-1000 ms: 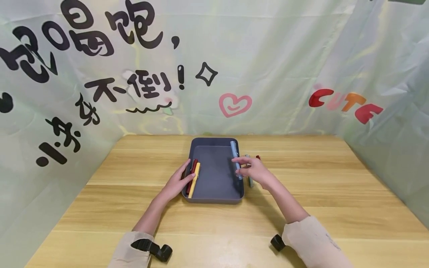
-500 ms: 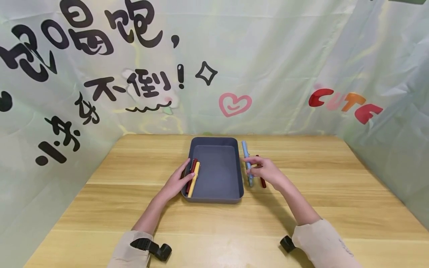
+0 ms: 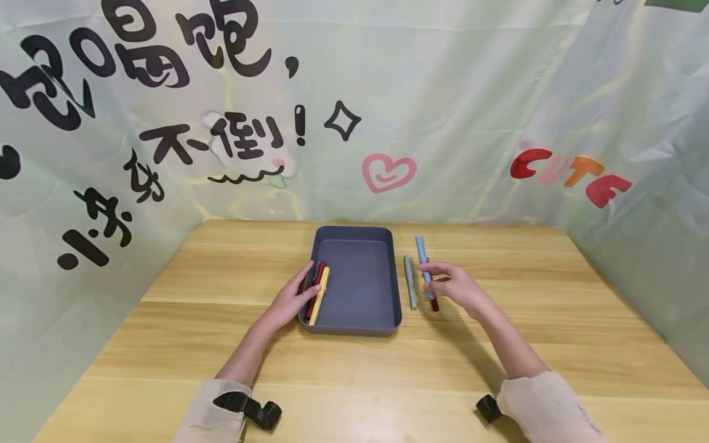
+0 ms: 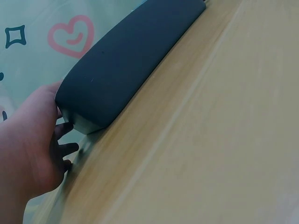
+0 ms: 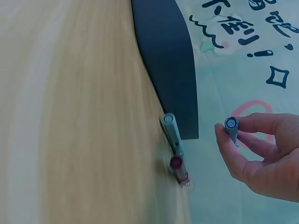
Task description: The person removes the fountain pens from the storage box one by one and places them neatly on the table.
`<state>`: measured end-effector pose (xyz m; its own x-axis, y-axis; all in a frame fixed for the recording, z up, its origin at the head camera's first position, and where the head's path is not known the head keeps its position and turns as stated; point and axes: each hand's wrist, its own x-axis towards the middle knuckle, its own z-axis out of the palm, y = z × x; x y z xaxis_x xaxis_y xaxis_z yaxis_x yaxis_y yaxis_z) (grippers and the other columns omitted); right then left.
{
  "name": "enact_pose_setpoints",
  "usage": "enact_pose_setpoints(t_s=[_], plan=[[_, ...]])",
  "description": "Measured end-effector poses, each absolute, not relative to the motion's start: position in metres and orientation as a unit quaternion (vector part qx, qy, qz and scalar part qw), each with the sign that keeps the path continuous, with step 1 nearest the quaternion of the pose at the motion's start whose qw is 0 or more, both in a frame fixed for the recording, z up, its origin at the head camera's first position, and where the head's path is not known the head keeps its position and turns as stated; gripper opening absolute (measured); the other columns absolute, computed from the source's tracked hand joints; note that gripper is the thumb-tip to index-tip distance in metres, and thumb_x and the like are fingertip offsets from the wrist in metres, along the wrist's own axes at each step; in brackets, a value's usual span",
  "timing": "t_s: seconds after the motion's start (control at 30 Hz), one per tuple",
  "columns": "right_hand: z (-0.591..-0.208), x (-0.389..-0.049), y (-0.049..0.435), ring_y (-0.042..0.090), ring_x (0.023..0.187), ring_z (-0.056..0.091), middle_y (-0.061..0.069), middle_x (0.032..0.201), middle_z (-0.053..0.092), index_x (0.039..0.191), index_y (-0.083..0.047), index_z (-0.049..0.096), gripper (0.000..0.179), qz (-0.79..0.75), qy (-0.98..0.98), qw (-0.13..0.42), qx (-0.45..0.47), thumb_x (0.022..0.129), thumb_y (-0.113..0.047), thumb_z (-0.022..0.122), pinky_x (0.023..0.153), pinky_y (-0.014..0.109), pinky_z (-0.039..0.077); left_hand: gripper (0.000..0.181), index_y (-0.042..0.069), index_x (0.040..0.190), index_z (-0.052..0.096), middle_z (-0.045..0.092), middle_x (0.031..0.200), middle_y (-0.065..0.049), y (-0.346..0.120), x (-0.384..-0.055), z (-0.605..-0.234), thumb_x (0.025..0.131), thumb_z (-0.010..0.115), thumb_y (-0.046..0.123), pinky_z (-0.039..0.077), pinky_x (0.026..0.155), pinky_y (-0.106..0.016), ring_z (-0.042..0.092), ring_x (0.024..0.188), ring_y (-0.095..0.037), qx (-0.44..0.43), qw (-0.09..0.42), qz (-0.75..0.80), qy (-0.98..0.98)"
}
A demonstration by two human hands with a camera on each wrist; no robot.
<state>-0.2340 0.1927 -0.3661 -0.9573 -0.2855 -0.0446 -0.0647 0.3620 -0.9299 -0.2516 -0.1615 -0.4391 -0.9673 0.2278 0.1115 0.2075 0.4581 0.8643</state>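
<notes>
A light blue pen is pinched between the thumb and fingers of the right hand, held above the wooden counter to the right of a dark grey tray. The pen's long axis runs away from the person, its far end leaning slightly left and its near end slightly right; the right wrist view sees it nearly end-on, apart from the counter. Below the pen's near end, a dark red pen lies partly hidden, and a grey-green pen lies between it and the tray; both point roughly away from the person. The left hand holds the tray's left wall, thumb over the rim, fingers spaced apart outside. Inside, along that wall, a yellow pen lies beside a second dark red pen, their far ends tilted right. The counter is pale, with grain running left to right. Behind it and at both sides hangs pale green fabric printed with black characters, a pink heart and the colourful word "CUTE".
</notes>
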Motion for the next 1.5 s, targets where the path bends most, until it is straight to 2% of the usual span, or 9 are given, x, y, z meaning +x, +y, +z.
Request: enact_pose_setpoints(t_s=[0.23, 0.47, 0.73, 1.17, 1.4, 1.5], plan=[[-0.370, -0.232, 0.209, 0.032, 0.101, 0.055, 0.030, 0.125, 0.044, 0.131, 0.009, 0.043, 0.044, -0.543, 0.829, 0.100, -0.094, 0.088, 0.001, 0.054, 0.082, 0.038, 0.048, 0.066, 0.017, 0.147, 0.024, 0.022, 0.148, -0.013, -0.160, -0.251, -0.438, 0.092, 0.056, 0.034, 0.018, 0.105, -0.049, 0.019, 0.133, -0.031, 0.123, 0.012, 0.504, 0.855], [-0.374, -0.232, 0.223, 0.036, 0.103, 0.053, 0.032, 0.125, 0.044, 0.130, 0.012, 0.042, 0.046, -0.540, 0.831, 0.090, -0.102, 0.087, 0.002, 0.055, 0.082, 0.036, 0.049, 0.065, 0.017, 0.147, 0.023, 0.020, 0.149, -0.012, -0.160, -0.251, -0.438, 0.093, 0.055, 0.033, 0.018, 0.105, -0.051, 0.018, 0.134, -0.031, 0.126, 0.018, 0.504, 0.854], [-0.379, -0.235, 0.232, 0.028, 0.100, 0.054, 0.033, 0.123, 0.045, 0.130, 0.012, 0.042, 0.046, -0.541, 0.832, 0.087, -0.087, 0.087, 0.001, 0.056, 0.082, 0.034, 0.048, 0.065, 0.016, 0.147, 0.023, 0.021, 0.149, -0.012, -0.160, -0.252, -0.437, 0.093, 0.055, 0.031, 0.017, 0.105, -0.049, 0.018, 0.134, -0.030, 0.124, 0.019, 0.507, 0.853], [-0.387, -0.242, 0.243, 0.034, 0.103, 0.054, 0.035, 0.126, 0.040, 0.130, 0.015, 0.038, 0.045, -0.561, 0.817, 0.104, -0.085, 0.089, 0.003, 0.053, 0.079, 0.034, 0.049, 0.066, 0.017, 0.148, 0.022, 0.020, 0.149, -0.012, -0.162, -0.252, -0.437, 0.092, 0.055, 0.034, 0.017, 0.105, -0.051, 0.017, 0.134, -0.031, 0.123, 0.019, 0.504, 0.854], [-0.392, -0.243, 0.248, 0.028, 0.094, 0.057, 0.034, 0.122, 0.039, 0.130, 0.014, 0.038, 0.042, -0.561, 0.816, 0.114, -0.074, 0.091, 0.004, 0.049, 0.077, 0.032, 0.050, 0.065, 0.007, 0.147, 0.020, 0.017, 0.148, -0.022, -0.156, -0.239, -0.414, 0.095, 0.053, 0.026, 0.016, 0.104, -0.055, 0.015, 0.133, -0.039, 0.141, 0.030, 0.502, 0.853], [-0.394, -0.244, 0.250, 0.026, 0.093, 0.058, 0.033, 0.122, 0.039, 0.131, 0.013, 0.039, 0.042, -0.559, 0.818, 0.117, -0.069, 0.091, 0.004, 0.048, 0.077, 0.031, 0.050, 0.064, 0.007, 0.147, 0.021, 0.017, 0.148, -0.019, -0.155, -0.235, -0.409, 0.094, 0.054, 0.024, 0.014, 0.105, -0.053, 0.014, 0.134, -0.036, 0.132, 0.036, 0.516, 0.845]])
